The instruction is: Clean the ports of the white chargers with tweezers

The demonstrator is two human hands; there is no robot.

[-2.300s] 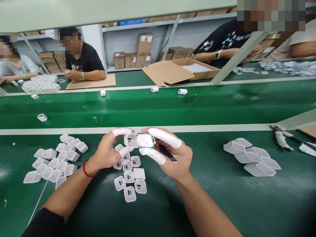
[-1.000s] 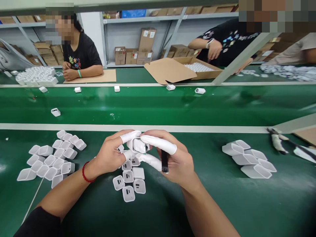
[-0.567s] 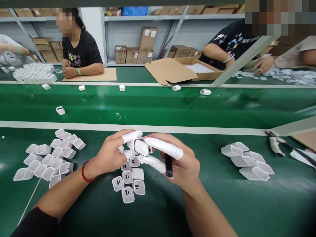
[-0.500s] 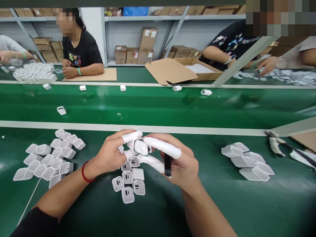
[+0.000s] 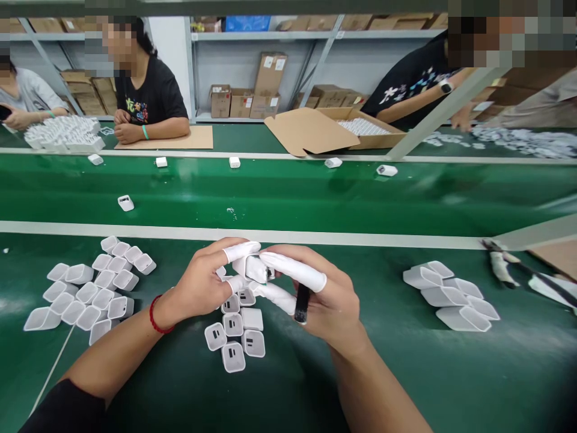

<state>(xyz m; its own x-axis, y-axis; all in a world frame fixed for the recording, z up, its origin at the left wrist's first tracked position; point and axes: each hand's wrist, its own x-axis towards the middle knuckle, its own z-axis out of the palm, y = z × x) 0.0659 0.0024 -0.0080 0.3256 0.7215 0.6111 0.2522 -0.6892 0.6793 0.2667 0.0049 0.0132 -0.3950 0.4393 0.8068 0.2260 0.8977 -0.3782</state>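
Observation:
My left hand (image 5: pixel 202 279), in white finger cots and with a red cord at the wrist, pinches a white charger housing (image 5: pixel 240 264) by its sides. From the right, my right hand (image 5: pixel 336 300) grips a white-wrapped inner block (image 5: pixel 256 269) between cotted fingers and thumb, at the housing's open end. How deep the block sits inside I cannot tell. A black rod-like handle (image 5: pixel 302 304) is tucked in the right palm; the rest of it is hidden. Just below the hands, several white housings with dark slots (image 5: pixel 233 356) stand on the green table.
Many open white housings (image 5: pixel 89 293) stand in rows at left, and several more (image 5: pixel 446 296) at right. Cutting pliers (image 5: pixel 500 264) lie far right. Beyond a pale rail (image 5: pixel 288 236) runs a green belt with scattered chargers (image 5: pixel 125 202). Co-workers (image 5: pixel 151 96) sit across it.
The inner block and my right hand have shifted slightly left, toward the housing. Chargers on the belt have moved right. Across the belt, the right co-worker's arm has changed position.

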